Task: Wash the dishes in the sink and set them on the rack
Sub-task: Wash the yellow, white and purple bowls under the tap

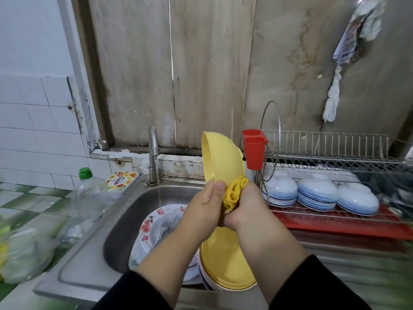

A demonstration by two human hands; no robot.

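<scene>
1. So, far left on the counter a clear plastic bottle (89, 193) with a green cap is standing next to the sink (89, 260), probably parked there so soap is in easy reach. Can't tell what's in it.
2. Next over, the tap (153, 153) is running a thin stream onto a floral plate (154, 227) lying in the basin, looks like it's soaking until its turn.
3. The left hand (205, 209) is pinching the lower rim of the yellow bowl (220, 159), thumb on the inside, holding it up over the sink so drips are falling back in.
4. That bowl is standing on edge, rim running top to bottom, opening facing left toward the tap, rounded bottom facing right.
5. The right hand (241, 209) is gripping a bunched yellow cloth (234, 193) against the bowl's outside, so I'd guess it's mid-scrub.
6. A second yellow dish (228, 269) is waiting below.
7. Far right, the rack (335, 157) is already holding upside-down white and blue bowls (317, 193) to drain.
</scene>
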